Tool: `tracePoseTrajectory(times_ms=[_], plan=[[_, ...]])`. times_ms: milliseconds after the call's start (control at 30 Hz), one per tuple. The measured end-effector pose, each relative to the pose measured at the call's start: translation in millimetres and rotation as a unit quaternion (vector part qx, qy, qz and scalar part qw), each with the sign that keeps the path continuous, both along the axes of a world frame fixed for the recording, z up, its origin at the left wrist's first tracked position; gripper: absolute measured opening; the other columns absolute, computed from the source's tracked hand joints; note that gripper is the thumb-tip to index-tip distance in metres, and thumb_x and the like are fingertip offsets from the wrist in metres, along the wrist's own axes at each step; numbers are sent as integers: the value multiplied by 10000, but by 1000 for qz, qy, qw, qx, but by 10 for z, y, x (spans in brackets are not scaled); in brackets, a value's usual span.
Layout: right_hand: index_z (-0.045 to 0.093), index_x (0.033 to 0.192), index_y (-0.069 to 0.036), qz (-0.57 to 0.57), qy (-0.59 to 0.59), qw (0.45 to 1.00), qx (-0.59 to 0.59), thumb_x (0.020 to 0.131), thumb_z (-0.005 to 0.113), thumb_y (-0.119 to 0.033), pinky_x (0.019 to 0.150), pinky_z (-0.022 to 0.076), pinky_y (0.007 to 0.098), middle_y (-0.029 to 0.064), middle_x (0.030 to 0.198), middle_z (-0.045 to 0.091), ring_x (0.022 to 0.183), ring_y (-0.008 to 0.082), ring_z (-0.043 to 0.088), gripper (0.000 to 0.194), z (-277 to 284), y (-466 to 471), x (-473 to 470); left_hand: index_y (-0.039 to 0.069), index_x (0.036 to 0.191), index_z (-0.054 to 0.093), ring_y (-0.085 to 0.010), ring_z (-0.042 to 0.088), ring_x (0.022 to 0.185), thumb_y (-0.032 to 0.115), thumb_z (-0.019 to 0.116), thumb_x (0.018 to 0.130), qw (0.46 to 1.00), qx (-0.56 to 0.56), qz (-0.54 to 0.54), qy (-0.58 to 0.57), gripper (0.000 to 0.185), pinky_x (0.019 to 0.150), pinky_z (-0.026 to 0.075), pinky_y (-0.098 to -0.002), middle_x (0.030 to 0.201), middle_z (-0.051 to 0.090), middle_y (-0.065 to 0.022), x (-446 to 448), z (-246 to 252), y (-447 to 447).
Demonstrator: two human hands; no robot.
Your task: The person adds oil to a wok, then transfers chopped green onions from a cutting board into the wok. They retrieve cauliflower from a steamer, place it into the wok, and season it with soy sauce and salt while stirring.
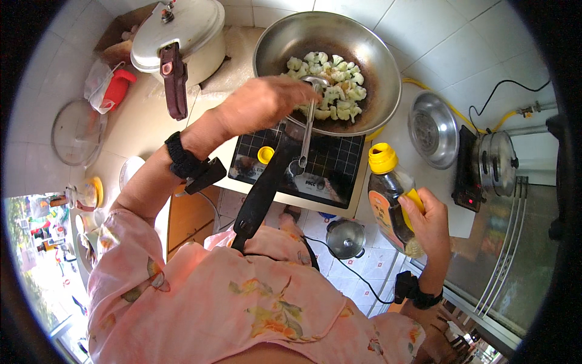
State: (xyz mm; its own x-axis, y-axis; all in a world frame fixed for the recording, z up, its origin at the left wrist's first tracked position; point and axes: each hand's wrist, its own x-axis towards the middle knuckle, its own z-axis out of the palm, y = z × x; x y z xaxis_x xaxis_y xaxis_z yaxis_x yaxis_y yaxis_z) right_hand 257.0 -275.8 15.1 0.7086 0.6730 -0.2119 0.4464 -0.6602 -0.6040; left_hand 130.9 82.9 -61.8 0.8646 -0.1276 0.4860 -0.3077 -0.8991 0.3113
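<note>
My left hand [268, 101], slightly blurred, hangs over the near side of a steel wok [382, 86]. Its fingertips meet the neck of a metal ladle [309, 129] just below the bowl; whether they grip it is unclear. Cauliflower florets [336, 93] lie in the wok, some with brownish patches. In my right hand [427, 216] is a dark sauce bottle [379, 186] with a yellow neck, held by its side and tilted slightly. A yellow cap [265, 154] lies on the black cooktop [338, 182], left of the ladle handle.
The wok's long black handle [263, 191] points towards my body. A pressure cooker [182, 41] stands at the back left. To the right are a steel basin [433, 128] and a steel pot [495, 164]. A lidded pot [345, 239] sits on the floor.
</note>
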Motion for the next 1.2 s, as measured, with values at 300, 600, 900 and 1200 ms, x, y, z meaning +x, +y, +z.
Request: tracePoseTrajectory(times_ms=[300, 600, 900, 1200], plan=[[498, 767, 6, -37, 33, 998, 36, 887, 686, -216, 531, 398, 294, 58, 616, 488, 595, 95, 433, 314, -243, -178, -83, 82, 1303, 506, -297, 598, 1053, 165, 694, 765, 927, -199, 204, 241, 576, 883, 518, -383, 1242, 524, -147, -867, -911, -342], [511, 780, -6, -5, 44, 998, 50, 872, 702, -223, 528, 435, 320, 91, 602, 525, 562, 117, 480, 303, -360, -262, -295, 77, 1292, 531, -324, 588, 1033, 166, 662, 829, 937, -93, 217, 256, 490, 879, 502, -370, 1124, 564, -150, -885, -1408, -562], [486, 769, -4, 117, 116, 984, 62, 857, 730, -219, 520, 416, 300, 77, 603, 461, 576, 102, 410, 337, -423, -234, -469, 3, 1283, 515, -147, 601, 962, 515, 871, 618, 606, -787, 99, 57, 911, 863, 498, -305, 1104, 624, -59, -1582, -919, -1343], [532, 811, -9, 287, 168, 939, 83, 848, 746, -214, 514, 462, 366, 142, 663, 611, 552, 299, 579, 298, -609, 125, -981, 42, 1237, 604, -139, 546, 1131, 253, 645, 926, 577, -790, 173, -112, 378, 1046, 370, -316, 1182, 640, -39, -1811, -418, -2045]])
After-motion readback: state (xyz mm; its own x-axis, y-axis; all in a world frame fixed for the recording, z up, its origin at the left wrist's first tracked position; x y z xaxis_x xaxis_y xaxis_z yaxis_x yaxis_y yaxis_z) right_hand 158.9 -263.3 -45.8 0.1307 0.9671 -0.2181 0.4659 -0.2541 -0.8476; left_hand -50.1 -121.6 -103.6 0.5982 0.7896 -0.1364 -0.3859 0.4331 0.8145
